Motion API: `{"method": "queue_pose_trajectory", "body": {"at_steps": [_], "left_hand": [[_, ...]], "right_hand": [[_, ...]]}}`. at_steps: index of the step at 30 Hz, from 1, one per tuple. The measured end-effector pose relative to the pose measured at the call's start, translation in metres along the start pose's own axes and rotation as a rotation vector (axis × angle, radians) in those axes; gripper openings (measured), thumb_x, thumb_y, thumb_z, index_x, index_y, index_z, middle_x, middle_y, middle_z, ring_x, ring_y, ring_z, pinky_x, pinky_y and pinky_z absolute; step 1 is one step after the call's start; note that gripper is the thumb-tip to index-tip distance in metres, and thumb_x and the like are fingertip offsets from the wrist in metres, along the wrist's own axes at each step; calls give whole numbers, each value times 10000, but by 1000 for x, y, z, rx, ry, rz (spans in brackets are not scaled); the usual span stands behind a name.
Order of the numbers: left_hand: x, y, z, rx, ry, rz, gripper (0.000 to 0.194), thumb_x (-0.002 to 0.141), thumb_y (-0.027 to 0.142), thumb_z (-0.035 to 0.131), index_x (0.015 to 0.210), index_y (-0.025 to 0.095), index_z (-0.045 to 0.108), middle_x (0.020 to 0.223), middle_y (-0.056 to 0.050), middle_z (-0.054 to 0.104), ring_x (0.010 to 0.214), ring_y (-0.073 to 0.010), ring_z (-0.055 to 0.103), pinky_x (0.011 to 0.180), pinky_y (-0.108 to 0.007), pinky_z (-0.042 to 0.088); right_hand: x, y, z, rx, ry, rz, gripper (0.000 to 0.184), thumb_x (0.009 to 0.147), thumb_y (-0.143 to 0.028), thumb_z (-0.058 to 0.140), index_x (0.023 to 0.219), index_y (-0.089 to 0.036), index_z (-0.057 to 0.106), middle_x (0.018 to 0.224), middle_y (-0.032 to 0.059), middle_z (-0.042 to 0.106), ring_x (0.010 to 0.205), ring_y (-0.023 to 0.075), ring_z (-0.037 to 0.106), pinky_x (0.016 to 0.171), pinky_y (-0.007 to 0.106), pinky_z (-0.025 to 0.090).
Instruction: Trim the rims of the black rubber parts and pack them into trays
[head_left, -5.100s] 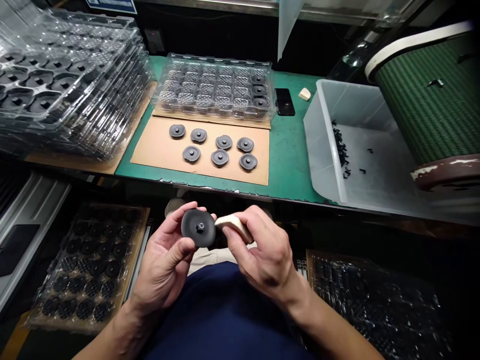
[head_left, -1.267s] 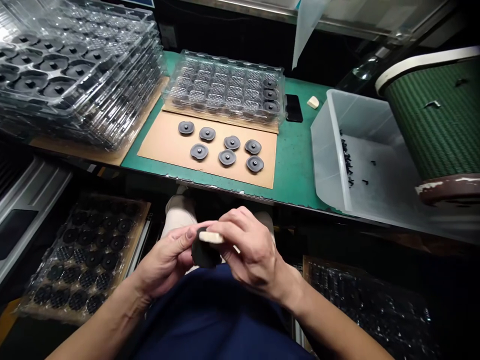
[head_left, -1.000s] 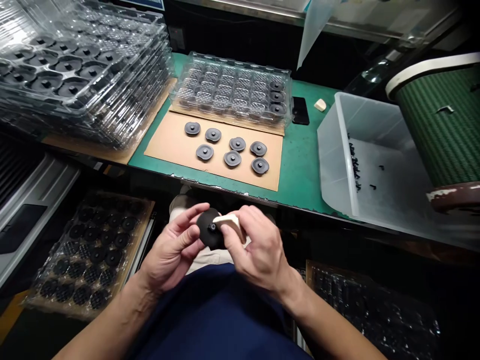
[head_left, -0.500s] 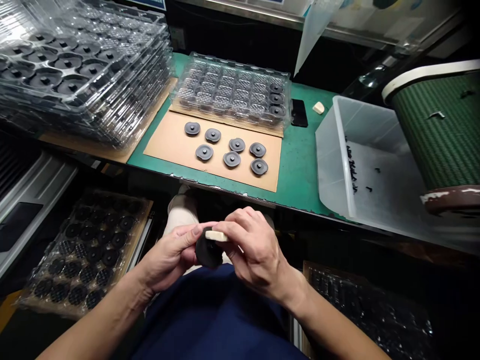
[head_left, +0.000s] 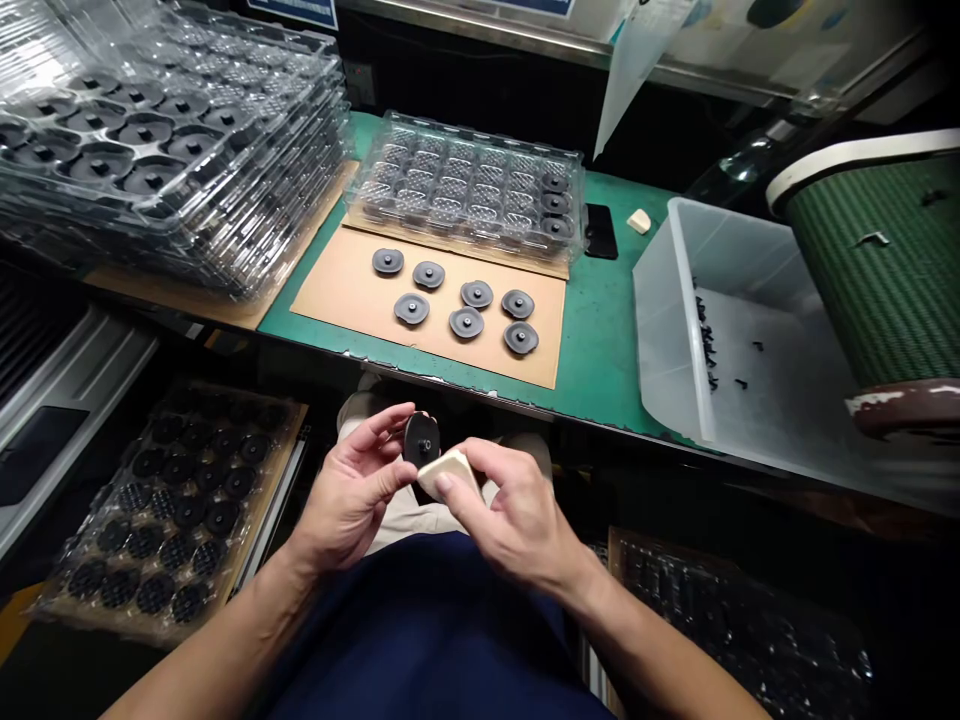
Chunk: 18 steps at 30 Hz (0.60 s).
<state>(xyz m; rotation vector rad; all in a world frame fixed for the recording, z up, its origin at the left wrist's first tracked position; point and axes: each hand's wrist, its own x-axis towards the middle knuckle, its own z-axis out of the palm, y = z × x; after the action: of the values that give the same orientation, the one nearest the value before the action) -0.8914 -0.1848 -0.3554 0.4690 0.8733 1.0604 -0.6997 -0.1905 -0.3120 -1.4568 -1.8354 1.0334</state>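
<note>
Above my lap, my left hand (head_left: 360, 480) grips a round black disc (head_left: 421, 436) by its edge, its face with the small central stud turned toward my right. My right hand (head_left: 517, 500) pinches a cream-coloured block (head_left: 450, 472), which looks like an eraser or polishing pad. The block is at the lower rim of the disc; whether they touch I cannot tell. On the cardboard sheet (head_left: 337, 300) in front of me lie several similar dark discs (head_left: 466, 322), studs facing up.
A clear compartment tray (head_left: 465, 190) with a few discs at its right end stands behind the cardboard. Stacked trays (head_left: 247, 200) rise at left. A phone-like black slab (head_left: 601, 232), a cream piece (head_left: 639, 221), a translucent bin (head_left: 675, 340) and a green basket (head_left: 877, 260) are at right. Another filled tray (head_left: 172, 490) sits low left.
My left hand has turned the disc so its studded face shows. My right hand has drawn the cream block down and tilted it, showing its broad side.
</note>
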Motion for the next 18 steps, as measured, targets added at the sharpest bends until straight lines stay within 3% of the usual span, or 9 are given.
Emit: {"method": "queue_pose_trajectory", "body": {"at_steps": [2, 4, 8, 13, 18], "left_hand": [[-1, -3, 1, 73, -41, 105, 629, 718, 86, 916, 1284, 291, 736, 1295, -55, 733, 1185, -181, 686, 997, -212, 578], [-4, -3, 4, 102, -68, 193, 636, 739, 70, 894, 1304, 306, 724, 1327, -51, 724, 1208, -192, 685, 1008, -227, 584], [-9, 9, 11, 94, -23, 298, 628, 746, 53, 880, 1300, 304, 723, 1321, -50, 732, 1200, -205, 700, 1028, -242, 580], [-13, 22, 10, 41, -51, 123, 557, 761, 116, 890, 1278, 265, 744, 1249, -75, 761, 1123, -191, 721, 1005, -227, 581], [-14, 19, 2, 6, -127, -124, 539, 762, 201, 908, 1278, 220, 753, 1129, -85, 775, 955, -156, 725, 829, -162, 598]], "right_hand": [[1, -9, 5, 119, 33, 38, 213, 1017, -314, 574, 850, -194, 629, 723, -28, 555, 628, 117, 467, 591, 285, 360], [1, -17, 6, 135, 94, -21, 184, 1019, -304, 566, 919, -186, 666, 786, -4, 589, 695, 134, 509, 656, 294, 394], [2, -19, 1, -47, 123, -143, 197, 1009, -254, 549, 844, -181, 626, 758, 8, 529, 707, 157, 466, 687, 329, 374], [6, -5, -9, -293, 168, -229, 179, 1037, -249, 529, 921, -176, 644, 830, 39, 585, 780, 183, 497, 762, 361, 412], [11, 2, -15, -326, 43, -396, 149, 1032, -227, 548, 1098, -171, 669, 997, 84, 684, 883, 213, 564, 826, 393, 462]]}}
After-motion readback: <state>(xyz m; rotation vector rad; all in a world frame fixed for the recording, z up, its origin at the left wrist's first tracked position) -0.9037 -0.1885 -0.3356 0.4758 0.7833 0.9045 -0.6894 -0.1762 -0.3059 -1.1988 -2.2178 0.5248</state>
